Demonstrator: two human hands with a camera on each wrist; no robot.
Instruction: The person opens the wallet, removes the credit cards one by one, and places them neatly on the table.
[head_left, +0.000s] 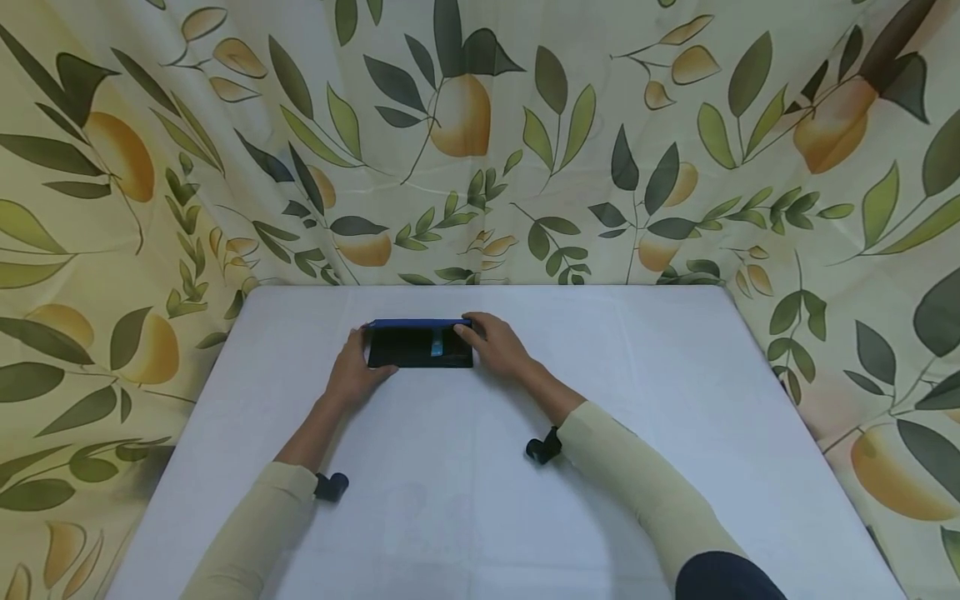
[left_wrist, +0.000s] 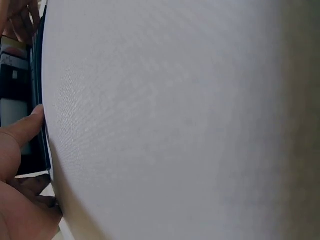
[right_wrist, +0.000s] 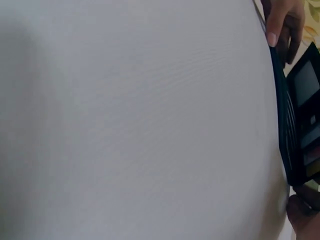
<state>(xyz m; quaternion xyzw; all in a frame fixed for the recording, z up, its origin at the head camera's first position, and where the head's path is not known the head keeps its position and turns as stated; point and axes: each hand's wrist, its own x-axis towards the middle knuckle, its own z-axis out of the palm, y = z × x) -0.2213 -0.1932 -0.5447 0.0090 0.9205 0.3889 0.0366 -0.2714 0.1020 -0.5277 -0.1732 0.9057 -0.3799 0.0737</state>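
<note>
A dark wallet [head_left: 405,350] with a blue upper edge stands partly unfolded toward the back of the table. Cards show in its slots in the left wrist view, where the wallet [left_wrist: 36,75] lies along the left side. My left hand [head_left: 351,367] holds its left end, the thumb [left_wrist: 31,126] lying on the near edge. At the opposite end my right hand [head_left: 501,346] grips the upper right corner, thumb on the inner face. Most of the right hand [right_wrist: 306,220] falls outside the right wrist view.
A white cloth covers the table [head_left: 450,500]. Behind it hangs a curtain [head_left: 510,192] printed with fruit and leaves. Small black devices [head_left: 332,487] sit at both sleeve cuffs. A dark rounded shape [head_left: 727,577] shows at the bottom right.
</note>
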